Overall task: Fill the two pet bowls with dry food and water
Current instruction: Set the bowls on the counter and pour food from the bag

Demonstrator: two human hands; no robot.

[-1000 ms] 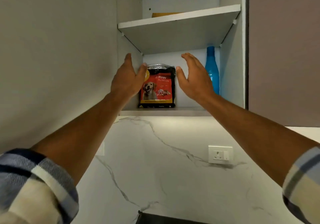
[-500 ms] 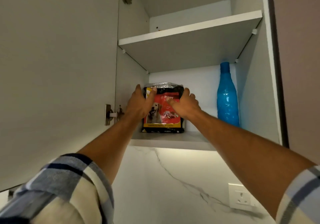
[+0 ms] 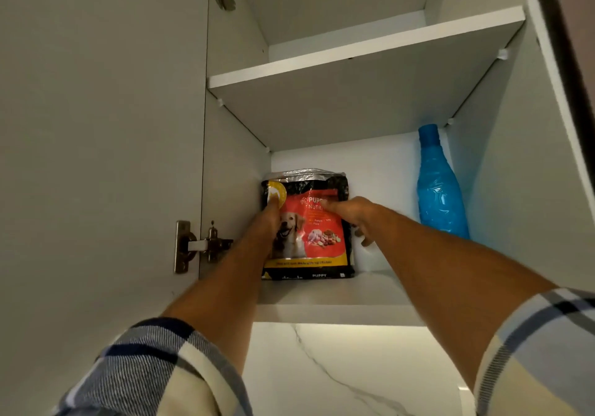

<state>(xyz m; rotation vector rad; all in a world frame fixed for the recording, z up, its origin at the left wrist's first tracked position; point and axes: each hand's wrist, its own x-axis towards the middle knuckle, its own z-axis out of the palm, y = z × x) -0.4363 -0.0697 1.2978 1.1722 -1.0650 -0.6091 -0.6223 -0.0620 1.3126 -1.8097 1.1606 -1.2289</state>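
Your left hand [image 3: 269, 219] and right hand [image 3: 352, 214] both grip the puppy food bag [image 3: 317, 238]. It stands upright at the lower shelf's [image 3: 370, 290] left end. The blue bottle [image 3: 439, 190] stands at the right.

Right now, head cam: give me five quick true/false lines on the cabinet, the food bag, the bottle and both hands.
1. The puppy food bag stands on the cabinet's lower shelf. True.
2. The blue bottle lies on its side. False: it stands upright, right of the bag.
3. Both the left hand and the right hand grip the bag. True.
4. The bottle touches the bag. False: a gap of bare shelf separates them.
5. The cabinet door is closed. False: it is swung open on the left, its hinge exposed.
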